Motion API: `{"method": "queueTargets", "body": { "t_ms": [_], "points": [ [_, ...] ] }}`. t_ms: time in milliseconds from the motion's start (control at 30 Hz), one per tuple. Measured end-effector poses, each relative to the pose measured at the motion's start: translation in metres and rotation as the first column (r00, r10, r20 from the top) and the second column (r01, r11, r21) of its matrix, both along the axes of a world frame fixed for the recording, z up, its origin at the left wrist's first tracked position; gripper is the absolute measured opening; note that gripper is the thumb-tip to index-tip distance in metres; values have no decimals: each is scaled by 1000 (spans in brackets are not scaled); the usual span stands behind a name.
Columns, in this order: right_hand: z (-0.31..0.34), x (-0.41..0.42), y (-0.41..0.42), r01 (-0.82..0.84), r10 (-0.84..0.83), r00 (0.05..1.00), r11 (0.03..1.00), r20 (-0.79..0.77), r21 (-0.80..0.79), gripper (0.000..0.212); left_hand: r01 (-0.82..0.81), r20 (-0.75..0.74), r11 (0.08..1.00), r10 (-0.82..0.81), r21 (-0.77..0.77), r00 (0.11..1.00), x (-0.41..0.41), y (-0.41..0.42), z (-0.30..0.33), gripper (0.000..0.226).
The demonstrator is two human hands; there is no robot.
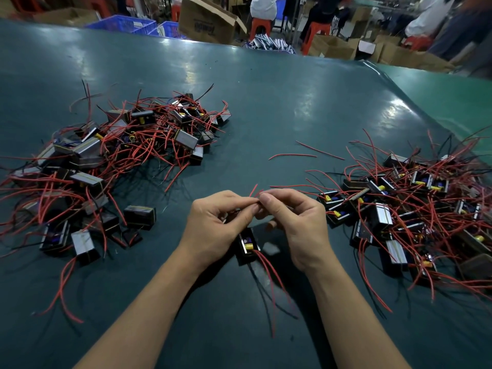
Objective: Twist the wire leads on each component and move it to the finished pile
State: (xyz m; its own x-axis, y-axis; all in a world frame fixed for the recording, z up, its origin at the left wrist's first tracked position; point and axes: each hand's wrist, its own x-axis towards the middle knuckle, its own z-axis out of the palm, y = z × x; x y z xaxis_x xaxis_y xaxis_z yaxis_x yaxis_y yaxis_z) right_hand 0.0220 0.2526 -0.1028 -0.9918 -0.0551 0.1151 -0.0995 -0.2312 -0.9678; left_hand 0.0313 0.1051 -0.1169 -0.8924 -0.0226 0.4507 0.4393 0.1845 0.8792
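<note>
Green tabletop (266,107) carries two large piles, neither identifiable as finished; red leads (255,191) are pinched by left hand (215,222) and right hand (295,222), one component (247,245) mid-twist.

Dark printed marking showing on side of open cardboard box (205,21), far centre beyond table edge; lettering blurring, not reading as words. No legible text, numbers or brands appearing on components, wires or table.

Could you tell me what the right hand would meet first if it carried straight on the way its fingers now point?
The right hand points leftward, fingers pinching the red leads. Almost at once it would meet the left hand's fingers, which pinch the same leads; the fingertips look touching, though depth is unclear.
</note>
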Motion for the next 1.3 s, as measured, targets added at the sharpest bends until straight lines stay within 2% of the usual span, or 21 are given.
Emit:
{"method": "queueTargets", "body": {
  "t_ms": [133,300,500,567,633,767,833,933,1000,1300],
  "points": [
    [2,0,8,-32,32,999,998,-6,54,5,-15,-45,996,11,-90,999,0,-4,1,16],
    [3,0,19,-142,139,989,989,50,49,15,-16,-49,988,9,-152,999,-1,-9,-1,10],
    [2,1,23,-259,245,965,946,91,195,17,-20,-54,986,11,-167,998,-2,-11,-3,8],
    [2,1,24,-287,276,956,950,103,121,16,-50,-44,985,44,-165,998,-4,-14,-4,7],
    [1,0,27,-259,257,961,966,104,6,13,-74,-25,988,71,-136,997,-5,-16,-5,6],
    [-2,-4,30,-158,162,980,987,115,-41,16,-10,-3,994,9,-109,1000,-1,-12,-6,5],
    [-3,-3,28,-177,175,978,984,115,5,27,-16,-1,995,16,-96,1000,-1,-12,-6,6],
    [-4,-1,26,-169,157,981,979,114,111,16,-31,5,996,31,-90,999,-1,-13,-5,6],
    [-4,-1,28,-163,148,981,980,125,118,8,-30,1,995,31,-98,1000,-1,-12,-4,6],
    [-5,0,23,-216,201,973,966,112,141,8,-65,-26,987,62,-147,998,-2,-10,-1,7]
  ]
}}
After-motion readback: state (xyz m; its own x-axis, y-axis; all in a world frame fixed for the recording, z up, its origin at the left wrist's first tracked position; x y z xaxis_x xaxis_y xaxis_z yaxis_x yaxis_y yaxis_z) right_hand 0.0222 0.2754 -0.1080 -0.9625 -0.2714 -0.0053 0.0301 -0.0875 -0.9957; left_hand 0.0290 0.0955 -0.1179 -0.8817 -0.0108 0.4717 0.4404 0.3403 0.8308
